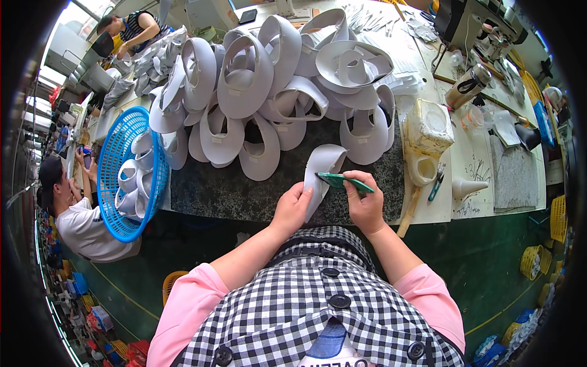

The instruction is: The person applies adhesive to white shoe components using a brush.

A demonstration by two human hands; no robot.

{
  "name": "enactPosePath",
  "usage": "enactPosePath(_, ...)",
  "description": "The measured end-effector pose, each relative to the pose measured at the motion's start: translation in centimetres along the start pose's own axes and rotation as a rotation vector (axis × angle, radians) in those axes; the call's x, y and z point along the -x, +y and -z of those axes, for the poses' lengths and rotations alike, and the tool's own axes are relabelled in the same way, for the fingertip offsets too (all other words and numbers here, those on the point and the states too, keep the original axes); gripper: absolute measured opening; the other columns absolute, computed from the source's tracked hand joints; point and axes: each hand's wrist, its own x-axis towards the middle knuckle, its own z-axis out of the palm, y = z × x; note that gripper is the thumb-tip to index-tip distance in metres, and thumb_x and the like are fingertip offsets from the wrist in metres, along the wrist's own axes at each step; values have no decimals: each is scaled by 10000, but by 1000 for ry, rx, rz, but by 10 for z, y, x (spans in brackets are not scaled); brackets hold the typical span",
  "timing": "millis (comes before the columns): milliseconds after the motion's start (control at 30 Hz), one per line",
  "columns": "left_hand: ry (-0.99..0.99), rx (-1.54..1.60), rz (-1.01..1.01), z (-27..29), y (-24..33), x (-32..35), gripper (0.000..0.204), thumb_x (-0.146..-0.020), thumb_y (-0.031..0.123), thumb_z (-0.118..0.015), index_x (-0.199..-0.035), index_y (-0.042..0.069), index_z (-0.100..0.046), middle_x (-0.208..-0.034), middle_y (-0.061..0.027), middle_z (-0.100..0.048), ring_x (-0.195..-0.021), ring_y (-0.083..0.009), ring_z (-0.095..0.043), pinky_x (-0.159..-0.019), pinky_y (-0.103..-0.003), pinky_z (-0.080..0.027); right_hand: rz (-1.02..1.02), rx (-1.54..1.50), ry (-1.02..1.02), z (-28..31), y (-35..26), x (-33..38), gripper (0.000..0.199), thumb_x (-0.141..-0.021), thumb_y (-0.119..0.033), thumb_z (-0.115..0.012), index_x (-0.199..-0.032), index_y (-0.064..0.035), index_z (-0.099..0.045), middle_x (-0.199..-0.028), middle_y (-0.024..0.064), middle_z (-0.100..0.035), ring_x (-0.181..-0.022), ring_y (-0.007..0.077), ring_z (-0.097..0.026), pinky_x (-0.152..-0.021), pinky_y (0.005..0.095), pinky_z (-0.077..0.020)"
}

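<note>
My left hand (pixel 292 207) pinches the lower edge of a curved white shoe upper (pixel 324 160), which stands upright near the front of the dark mottled board (pixel 244 199). My right hand (pixel 366 200) is closed around a flat green hand tool (pixel 332 178). The tool's far end rests against or very near the upper's side; its exact kind cannot be made out. Just beyond my hands, a heap of similar white shoe uppers (pixel 244 85) covers the back of the board, several with small pale labels inside.
A blue plastic basket (pixel 110 140) with more white uppers hangs at the table's left edge. On the right stand a glue-crusted white container (pixel 431 125), a green-handled cutter (pixel 436 183), a white funnel (pixel 469 187) and a steel flask (pixel 468 87). Two other people (pixel 85 226) are at left.
</note>
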Motion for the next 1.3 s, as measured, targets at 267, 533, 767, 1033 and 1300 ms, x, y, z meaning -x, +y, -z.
enactPosePath(267,-35,799,293,5,31,-2,413,-1024,241,-289,-1299,-22,-448,-1219,-188,-575,-1147,-314,-560,-1016,-472,-423,476,141,-452,11,-10,-1,462,-572,79,-658,-1003,-89,-651,-941,64,-684,-828,263,-654,-724,352,-536)
enactPosePath(533,-116,847,449,-2,32,-6,426,-1006,253,-324,-1301,-29,-449,-1232,-190,-563,-1151,-310,-552,-1019,-473,-418,366,207,-256,6,-6,-19,428,-624,66,-661,-1019,-98,-645,-986,74,-676,-889,270,-638,-761,379,-518)
enactPosePath(767,-143,913,529,-4,-4,-20,415,-993,237,-366,-1267,-57,-469,-1226,-207,-562,-1176,-314,-536,-1055,-464,-392,385,215,-462,53,-4,38,370,-655,51,-670,-997,-87,-649,-1002,72,-680,-870,245,-659,-749,331,-540)
enactPosePath(1033,-150,401,326,3,2,-6,425,-740,15,-583,-1153,-71,-531,-1087,-143,-623,-990,-245,-604,-908,-344,-445,-108,444,528,169,21,1,149,-908,-49,-607,-1055,-26,-612,-964,104,-668,-888,189,-639,-814,302,-493)
enactPosePath(1300,-220,454,502,-9,19,18,487,-816,-9,-630,-1263,-66,-444,-1220,-156,-572,-1144,-250,-557,-1023,-368,-419,-221,634,464,174,59,-15,142,-893,-80,-613,-1035,-76,-626,-847,141,-672,-771,245,-660,-707,327,-500)
